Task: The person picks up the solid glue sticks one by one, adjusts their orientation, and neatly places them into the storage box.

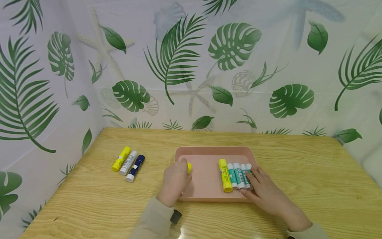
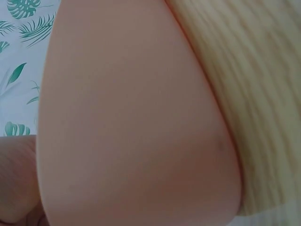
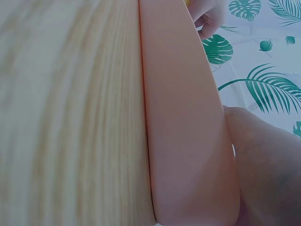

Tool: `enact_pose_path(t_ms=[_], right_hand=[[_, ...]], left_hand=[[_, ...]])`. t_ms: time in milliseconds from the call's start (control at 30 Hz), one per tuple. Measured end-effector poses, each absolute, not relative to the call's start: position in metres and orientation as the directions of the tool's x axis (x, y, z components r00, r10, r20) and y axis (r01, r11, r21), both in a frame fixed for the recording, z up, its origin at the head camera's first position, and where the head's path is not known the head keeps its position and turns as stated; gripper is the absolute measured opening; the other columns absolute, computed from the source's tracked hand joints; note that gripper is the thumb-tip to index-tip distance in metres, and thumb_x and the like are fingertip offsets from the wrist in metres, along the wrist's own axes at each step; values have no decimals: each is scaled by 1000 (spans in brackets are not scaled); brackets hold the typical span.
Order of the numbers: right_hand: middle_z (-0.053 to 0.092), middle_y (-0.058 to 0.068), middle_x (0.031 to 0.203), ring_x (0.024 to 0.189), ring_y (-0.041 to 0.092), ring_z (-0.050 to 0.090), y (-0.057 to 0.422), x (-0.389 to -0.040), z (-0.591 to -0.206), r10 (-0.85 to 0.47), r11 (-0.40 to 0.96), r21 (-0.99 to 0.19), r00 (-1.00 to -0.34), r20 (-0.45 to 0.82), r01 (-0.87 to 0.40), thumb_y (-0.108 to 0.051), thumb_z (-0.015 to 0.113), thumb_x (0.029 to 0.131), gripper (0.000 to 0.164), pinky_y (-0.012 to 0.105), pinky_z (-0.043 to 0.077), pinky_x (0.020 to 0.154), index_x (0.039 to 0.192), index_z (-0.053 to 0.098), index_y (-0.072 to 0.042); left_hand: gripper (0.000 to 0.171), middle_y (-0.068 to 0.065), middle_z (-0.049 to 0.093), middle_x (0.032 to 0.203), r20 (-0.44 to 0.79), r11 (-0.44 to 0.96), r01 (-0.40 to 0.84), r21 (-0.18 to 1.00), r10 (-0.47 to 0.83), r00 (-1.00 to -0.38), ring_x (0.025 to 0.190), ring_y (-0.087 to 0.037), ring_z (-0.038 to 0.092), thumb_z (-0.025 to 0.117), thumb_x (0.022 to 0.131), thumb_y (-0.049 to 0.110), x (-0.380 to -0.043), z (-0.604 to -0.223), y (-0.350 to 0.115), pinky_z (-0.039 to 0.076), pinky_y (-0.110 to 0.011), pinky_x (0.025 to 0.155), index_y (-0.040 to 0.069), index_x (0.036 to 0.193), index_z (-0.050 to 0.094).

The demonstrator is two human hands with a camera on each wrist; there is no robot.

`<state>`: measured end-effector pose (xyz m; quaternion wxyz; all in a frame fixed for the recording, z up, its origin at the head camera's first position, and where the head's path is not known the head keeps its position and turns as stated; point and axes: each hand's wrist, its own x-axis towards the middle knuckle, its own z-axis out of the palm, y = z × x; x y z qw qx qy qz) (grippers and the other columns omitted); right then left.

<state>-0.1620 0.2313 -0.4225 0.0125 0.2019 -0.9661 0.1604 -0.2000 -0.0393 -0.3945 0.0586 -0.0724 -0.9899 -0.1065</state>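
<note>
My left hand (image 1: 176, 179) is over the left end of a pink tray (image 1: 204, 177), its fingers curled round a yellow glue stick (image 1: 189, 168), mostly hidden by the hand. Toward the tray's right end lie another yellow glue stick (image 1: 225, 176) and several teal-and-white glue sticks (image 1: 238, 176), side by side. My right hand (image 1: 265, 192) rests at the right front corner, fingers spread over the rim and beside the rightmost teal stick. Both wrist views are mostly filled by the tray's outer wall (image 2: 131, 117), with part of the right hand (image 3: 268, 165) showing in the right wrist view.
Left of the tray on the wooden table (image 1: 98, 202), a yellow glue stick (image 1: 121, 159), a white one (image 1: 128, 162) and a dark blue one (image 1: 135, 168) lie slanted in a row. A leaf-patterned cloth (image 1: 191, 66) hangs behind the table and along its left side.
</note>
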Motion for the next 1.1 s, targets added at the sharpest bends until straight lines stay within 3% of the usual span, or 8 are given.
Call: enact_pose_path(t_ms=[433, 1100], right_hand=[[23, 28, 137, 126, 44, 15, 231, -161, -422, -388, 868, -302, -918, 85, -395, -48, 41, 89, 70, 58, 20, 95, 131, 35, 7], [23, 28, 138, 126, 44, 14, 232, -162, -423, -386, 868, -306, -919, 82, -391, -49, 41, 89, 70, 58, 19, 96, 131, 36, 7]], left_hand=[[26, -5, 49, 61, 23, 960, 146, 240, 145, -989, 47, -15, 49, 68, 75, 18, -198, -394, -40, 42, -27, 42, 3, 88, 51], [24, -1, 44, 58, 62, 955, 203, 218, 194, -979, 46, -15, 45, 67, 70, 21, -195, -396, -38, 39, -27, 41, 7, 78, 49]])
